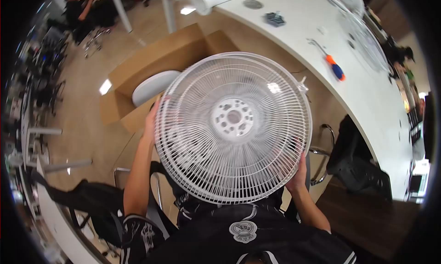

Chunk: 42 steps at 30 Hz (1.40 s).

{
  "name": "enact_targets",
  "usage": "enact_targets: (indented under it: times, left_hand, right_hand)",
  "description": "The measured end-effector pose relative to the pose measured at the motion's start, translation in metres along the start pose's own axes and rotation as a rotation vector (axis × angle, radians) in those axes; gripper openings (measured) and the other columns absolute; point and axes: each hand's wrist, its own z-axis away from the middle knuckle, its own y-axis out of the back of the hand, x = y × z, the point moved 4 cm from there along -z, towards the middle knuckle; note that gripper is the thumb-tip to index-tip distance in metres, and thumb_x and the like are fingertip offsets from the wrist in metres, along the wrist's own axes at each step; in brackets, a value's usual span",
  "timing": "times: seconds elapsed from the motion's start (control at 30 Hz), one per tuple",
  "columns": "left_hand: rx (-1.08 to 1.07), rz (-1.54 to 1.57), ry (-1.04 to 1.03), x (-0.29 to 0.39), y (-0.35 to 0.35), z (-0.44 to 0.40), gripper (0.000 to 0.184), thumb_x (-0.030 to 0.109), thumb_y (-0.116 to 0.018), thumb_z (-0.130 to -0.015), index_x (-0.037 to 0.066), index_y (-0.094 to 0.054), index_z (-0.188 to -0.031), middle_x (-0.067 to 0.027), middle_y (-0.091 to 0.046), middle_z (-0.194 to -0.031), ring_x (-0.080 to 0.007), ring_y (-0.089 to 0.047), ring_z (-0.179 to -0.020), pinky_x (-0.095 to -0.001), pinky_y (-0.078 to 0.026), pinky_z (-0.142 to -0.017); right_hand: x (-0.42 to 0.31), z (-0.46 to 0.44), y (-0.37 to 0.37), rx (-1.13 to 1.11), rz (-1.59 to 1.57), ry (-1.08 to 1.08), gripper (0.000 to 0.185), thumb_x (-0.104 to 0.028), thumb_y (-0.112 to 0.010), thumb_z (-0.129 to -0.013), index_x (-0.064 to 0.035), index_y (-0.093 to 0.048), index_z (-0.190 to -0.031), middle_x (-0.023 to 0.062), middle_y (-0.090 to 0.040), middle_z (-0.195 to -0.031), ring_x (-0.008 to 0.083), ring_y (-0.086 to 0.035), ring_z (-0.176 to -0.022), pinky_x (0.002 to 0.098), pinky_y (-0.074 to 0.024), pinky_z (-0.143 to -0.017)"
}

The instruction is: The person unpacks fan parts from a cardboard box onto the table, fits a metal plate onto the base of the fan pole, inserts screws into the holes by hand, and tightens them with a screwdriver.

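Note:
A round white wire fan grille (234, 163) is held up in front of my chest, its hub plate with several holes facing the camera. My left hand (151, 121) grips its left rim, the fingers partly behind the wires. On the lower right rim, my right hand (298, 174) is closed around the edge, with fingers showing faintly through the wires. A small white clip or tab (302, 85) sticks out at the grille's upper right edge. Whether a second grille half lies behind it, I cannot tell.
An open cardboard box (133, 73) with a white rounded part (154, 87) stands on the floor ahead. The curved white table (367, 112) holds an orange-and-blue screwdriver (336, 69), a small dark packet (274, 19), a grey disc (252, 4) and another wire grille (367, 43).

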Motion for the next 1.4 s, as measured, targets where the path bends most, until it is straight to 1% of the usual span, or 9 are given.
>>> enact_targets:
  times: [0.1, 0.27, 0.3, 0.57, 0.67, 0.93, 1.07, 1.27, 1.4]
  left_hand:
    - [0.025, 0.004, -0.105, 0.009, -0.003, 0.014, 0.053, 0.045, -0.036, -0.104, 0.005, -0.049, -0.138, -0.0163, -0.063, -0.119, -0.0261, -0.066, -0.099, -0.0431, -0.058, -0.085]
    - [0.174, 0.017, -0.271, 0.054, -0.058, 0.041, 0.064, 0.05, -0.032, -0.104, 0.0, -0.044, -0.142, -0.0181, -0.053, -0.136, -0.032, -0.058, -0.115, -0.0475, -0.051, -0.097]
    - [0.14, 0.073, -0.29, 0.062, -0.08, 0.041, 0.066, 0.052, -0.032, -0.103, 0.0, -0.043, -0.142, -0.0186, -0.05, -0.139, -0.033, -0.057, -0.118, -0.048, -0.049, -0.099]
    - [-0.228, -0.028, -0.203, 0.084, -0.211, -0.019, 0.065, 0.052, -0.033, -0.103, 0.0, -0.047, -0.139, -0.018, -0.058, -0.129, -0.0295, -0.061, -0.112, -0.0432, -0.053, -0.095]
    - [-0.446, -0.11, -0.252, 0.067, -0.272, -0.068, 0.056, 0.047, -0.036, -0.104, 0.001, -0.055, -0.129, -0.0139, -0.068, -0.107, -0.023, -0.068, -0.087, -0.035, -0.06, -0.075]
    - [-0.675, -0.207, -0.026, -0.008, -0.455, -0.144, 0.055, 0.05, -0.039, -0.101, 0.003, -0.06, -0.118, -0.0123, -0.067, -0.092, -0.0187, -0.066, -0.073, -0.0324, -0.056, -0.059]
    - [-0.78, -0.207, 0.143, -0.049, -0.528, -0.149, 0.059, 0.052, -0.039, -0.101, 0.0, -0.059, -0.119, -0.0131, -0.066, -0.097, -0.0192, -0.066, -0.075, -0.0317, -0.057, -0.064]
    - [-0.61, -0.601, -0.034, -0.104, -0.592, -0.209, 0.075, 0.064, -0.04, -0.095, -0.005, -0.064, -0.112, -0.0161, -0.066, -0.11, -0.0228, -0.062, -0.103, -0.0338, -0.046, -0.09]
    - [-0.572, -0.703, -0.003, -0.127, -0.624, -0.242, 0.084, 0.07, -0.038, -0.092, -0.007, -0.064, -0.11, -0.017, -0.066, -0.11, -0.0259, -0.062, -0.101, -0.0374, -0.045, -0.09]
  right_hand:
    - [-0.01, 0.023, -0.014, -0.047, 0.014, -0.02, 0.07, -0.059, -0.034, -0.1, -0.0127, -0.025, -0.152, 0.0194, -0.046, -0.143, 0.0383, -0.05, -0.127, 0.0591, -0.0476, -0.1]
    - [-0.036, 0.054, -0.024, -0.113, -0.006, 0.071, 0.088, -0.027, -0.084, -0.074, -0.0022, -0.035, -0.142, 0.0178, -0.053, -0.133, 0.0311, -0.059, -0.118, 0.0486, -0.0522, -0.099]
    - [-0.047, 0.06, -0.03, -0.185, -0.079, 0.068, 0.099, -0.014, -0.079, -0.079, -0.0132, -0.014, -0.153, 0.0191, -0.049, -0.136, 0.0327, -0.054, -0.123, 0.0501, -0.0522, -0.098]
    - [-0.121, 0.093, -0.002, -0.171, -0.127, 0.326, 0.075, -0.01, -0.071, -0.085, -0.0081, -0.028, -0.146, 0.0188, -0.047, -0.139, 0.0329, -0.053, -0.125, 0.0498, -0.0508, -0.101]
    - [-0.149, 0.095, 0.03, -0.076, -0.126, 0.409, 0.064, -0.014, -0.07, -0.087, -0.0054, -0.037, -0.141, 0.0173, -0.053, -0.133, 0.0299, -0.057, -0.12, 0.0489, -0.0522, -0.1]
    - [-0.211, 0.101, 0.129, 0.272, -0.221, 0.541, 0.058, -0.041, -0.055, -0.094, -0.0054, -0.045, -0.139, 0.0159, -0.056, -0.13, 0.0327, -0.056, -0.117, 0.0543, -0.0495, -0.098]
    - [-0.227, 0.109, 0.17, 0.311, -0.281, 0.61, 0.053, -0.044, -0.051, -0.096, -0.0078, -0.051, -0.135, 0.0145, -0.059, -0.128, 0.031, -0.059, -0.114, 0.0529, -0.0514, -0.095]
    - [-0.236, 0.108, 0.196, 0.399, -0.297, 0.716, 0.056, -0.048, -0.046, -0.098, -0.0074, -0.051, -0.137, 0.0152, -0.057, -0.132, 0.0317, -0.058, -0.118, 0.0518, -0.0495, -0.098]
    - [-0.249, 0.098, 0.204, 0.428, -0.338, 0.835, 0.061, -0.051, -0.047, -0.098, -0.0076, -0.048, -0.141, 0.0139, -0.055, -0.137, 0.0337, -0.056, -0.121, 0.0519, -0.0479, -0.101]
